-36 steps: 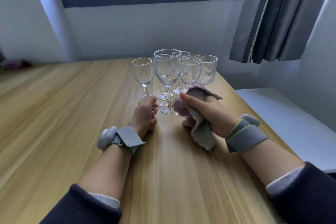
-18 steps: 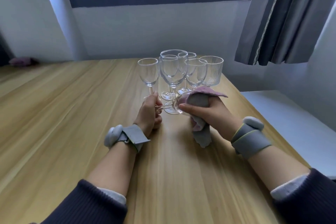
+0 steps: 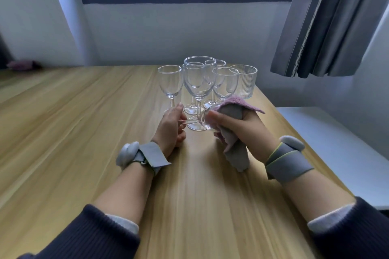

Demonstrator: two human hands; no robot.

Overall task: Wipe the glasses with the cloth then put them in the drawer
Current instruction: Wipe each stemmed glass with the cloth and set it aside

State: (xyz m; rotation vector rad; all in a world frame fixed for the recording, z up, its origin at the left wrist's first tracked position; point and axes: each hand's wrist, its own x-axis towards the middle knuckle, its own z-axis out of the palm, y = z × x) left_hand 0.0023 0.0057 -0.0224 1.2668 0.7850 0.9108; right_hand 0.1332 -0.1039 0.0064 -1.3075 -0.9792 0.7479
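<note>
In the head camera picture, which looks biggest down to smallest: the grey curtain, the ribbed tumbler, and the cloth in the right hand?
1. Grey curtain, by far.
2 and 3. Cloth and ribbed tumbler look alike; the cloth is bunched and nearer, so I won't rank them.

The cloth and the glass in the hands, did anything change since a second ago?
Hardly. The right hand has turned the cloth a little around the bowl of the sideways glass; more pink shows on top now. The left hand still holds its stem. Nothing was picked up or let go. The other glasses and ribbed tumbler stay standing on the table.
</note>
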